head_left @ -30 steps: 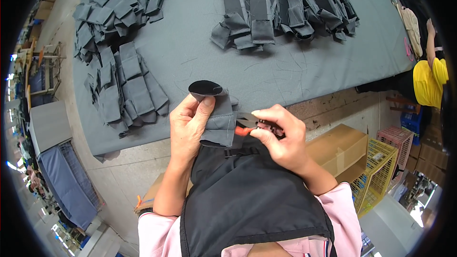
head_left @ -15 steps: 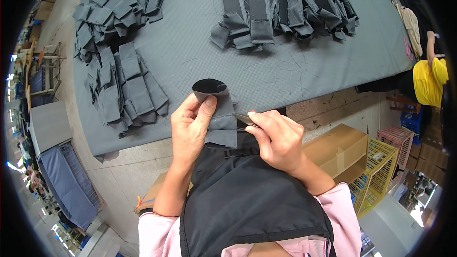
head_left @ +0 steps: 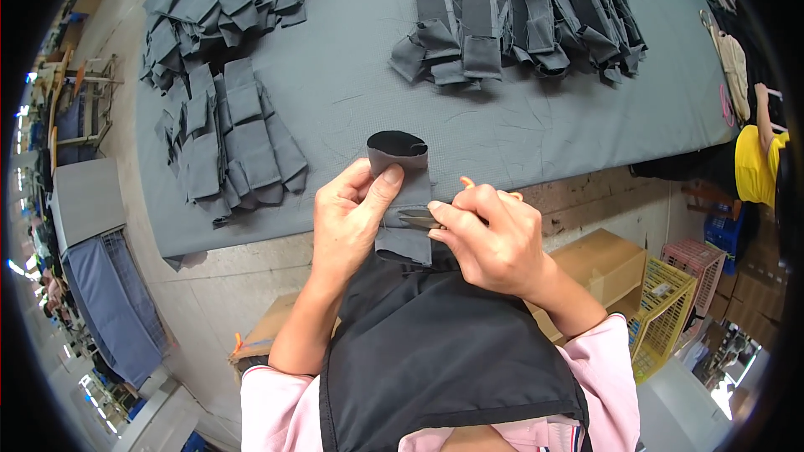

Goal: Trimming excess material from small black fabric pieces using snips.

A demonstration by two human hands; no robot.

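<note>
My left hand (head_left: 350, 216) pinches a folded grey fabric strip (head_left: 412, 184) between thumb and fingers. The strip's upper end curls into an open loop with a black inner side, and a folded flap hangs below. In my right hand (head_left: 496, 233) are small thread snips (head_left: 419, 218), their metal blades lying against the strip's seam at its right part. A bit of orange shows above the right fingers; most of the snips' handle is hidden in the grip.
A large table under grey cloth (head_left: 352, 75) spans the front. Stacks of grey strips lie at left (head_left: 243, 130) and far right (head_left: 481, 33). Beside me at right stand a cardboard box (head_left: 599, 264) and a yellow crate (head_left: 666, 305). A person in yellow (head_left: 756, 163) is at far right.
Both hands and the strip have shifted slightly right in view. The snips' blades have moved from the strip's right edge inward across its seam, and orange now shows above my right fingers.
</note>
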